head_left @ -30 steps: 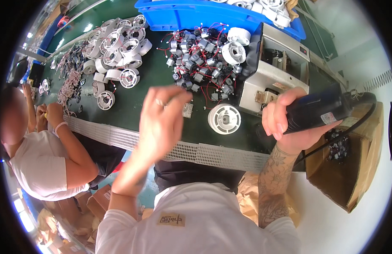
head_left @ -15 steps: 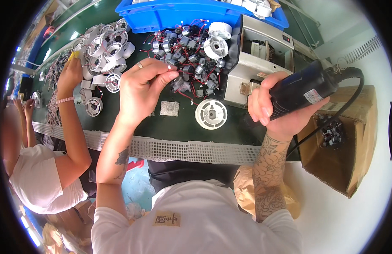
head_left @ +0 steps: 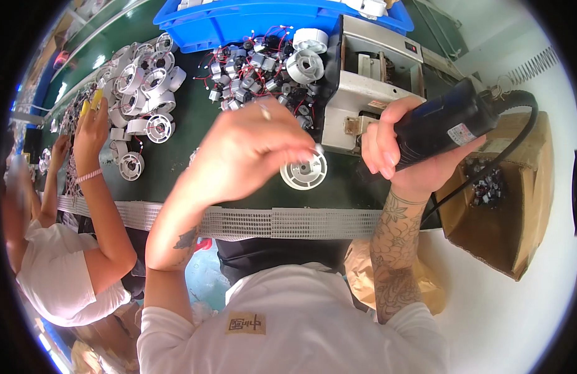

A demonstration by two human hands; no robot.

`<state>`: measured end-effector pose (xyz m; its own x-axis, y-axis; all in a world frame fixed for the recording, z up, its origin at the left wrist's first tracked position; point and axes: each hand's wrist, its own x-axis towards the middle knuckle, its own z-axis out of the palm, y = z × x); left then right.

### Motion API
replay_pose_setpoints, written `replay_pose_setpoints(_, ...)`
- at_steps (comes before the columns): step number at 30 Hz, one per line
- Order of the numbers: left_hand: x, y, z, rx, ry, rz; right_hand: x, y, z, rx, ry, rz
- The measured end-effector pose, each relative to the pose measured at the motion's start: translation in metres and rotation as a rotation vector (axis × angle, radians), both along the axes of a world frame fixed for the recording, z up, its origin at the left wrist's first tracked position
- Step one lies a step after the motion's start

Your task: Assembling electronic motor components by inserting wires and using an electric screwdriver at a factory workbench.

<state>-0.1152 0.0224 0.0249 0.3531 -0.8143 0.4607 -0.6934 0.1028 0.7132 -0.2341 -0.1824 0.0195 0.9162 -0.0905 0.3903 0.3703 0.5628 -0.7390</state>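
Co-worker's hand [head_left: 92, 128] sits at the left of the frame, reaching onto the dark green belt [head_left: 201, 124] beside a cluster of white round housings [head_left: 142, 93]; half a second ago that arm was stretched further up the belt. Moving right, the pile of small motors with red wires [head_left: 254, 68] lies in the upper middle, below the blue bin [head_left: 238, 22]. The left hand [head_left: 251, 153] was up in that pile a moment ago — now it has come back down to the middle of the frame, fingers pinched together over the single white round housing [head_left: 305, 172] that lies on the belt just above the perforated strip [head_left: 270, 222]. The fingertips seem to close on something small and pale at the housing's upper edge, though what it is cannot be told; judging by the move, a part picked from the pile is being brought to this housing. Just right, the right hand [head_left: 401, 159] is wrapped tight around a dark electric screwdriver [head_left: 447, 124], now lower and closer to the housing than before, its tip hidden. Behind it stands a grey metal box machine [head_left: 369, 81] — at far right, a cardboard box [head_left: 513, 206] holding more small parts.
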Motion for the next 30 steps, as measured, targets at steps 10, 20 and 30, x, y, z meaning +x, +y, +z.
replay_pose_setpoints(10,-0.009,-0.015,-0.008,0.097,-0.228,-0.099,-0.001,-0.009,0.008,-0.021,-0.081,0.036)
replay_pose_setpoints(20,-0.003,-0.014,-0.003,0.167,-0.323,-0.163,-0.014,-0.012,0.037,-0.130,-0.205,-0.200)
replay_pose_setpoints(30,-0.015,-0.009,-0.008,0.187,-0.120,-0.140,-0.011,-0.008,0.026,-0.144,-0.160,-0.363)
